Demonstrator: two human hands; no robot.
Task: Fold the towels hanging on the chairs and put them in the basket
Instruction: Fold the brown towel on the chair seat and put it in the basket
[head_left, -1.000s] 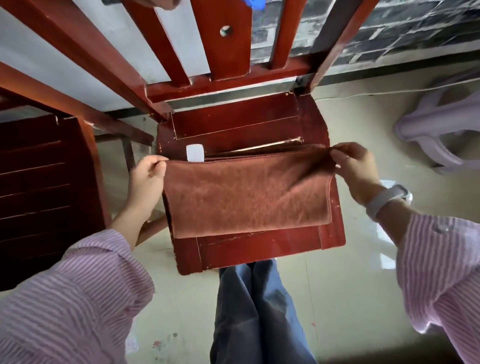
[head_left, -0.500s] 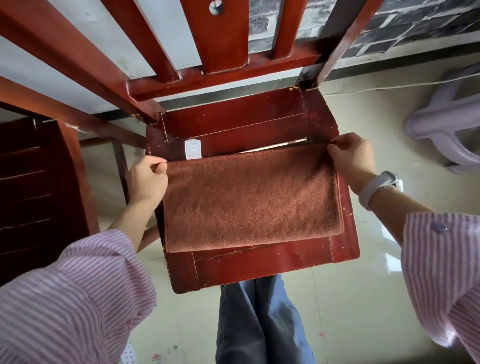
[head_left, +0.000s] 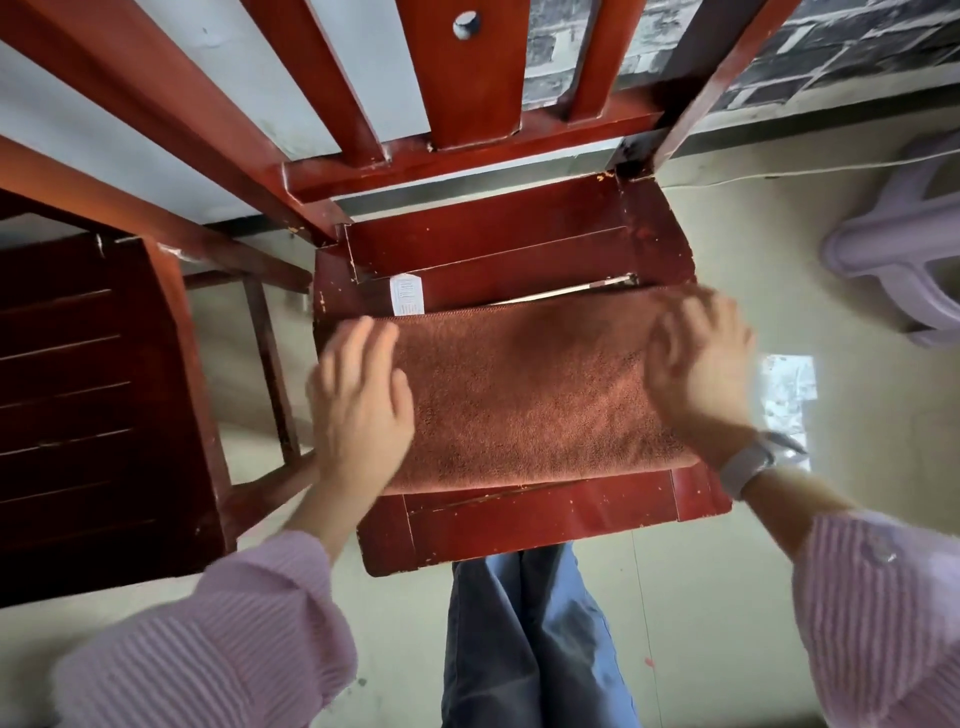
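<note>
A rust-brown towel (head_left: 524, 395), folded into a wide rectangle, lies flat on the seat of a red wooden chair (head_left: 519, 512). A white label (head_left: 405, 295) sticks out at its far left edge. My left hand (head_left: 358, 405) lies flat on the towel's left end with its fingers spread. My right hand (head_left: 698, 374) lies flat on the right end, also with straight fingers. Both hands are blurred by motion. No basket is in view.
A second, darker wooden chair (head_left: 93, 395) stands close on the left. A pale purple plastic stool (head_left: 904, 249) sits on the floor at the right. The chair's slatted back (head_left: 467, 73) rises in front of me. My legs in blue trousers (head_left: 530, 639) are below the seat.
Both hands let go of the towel's far corners, which they pinched before, and now rest flat on its two ends. The towel has settled on the seat.
</note>
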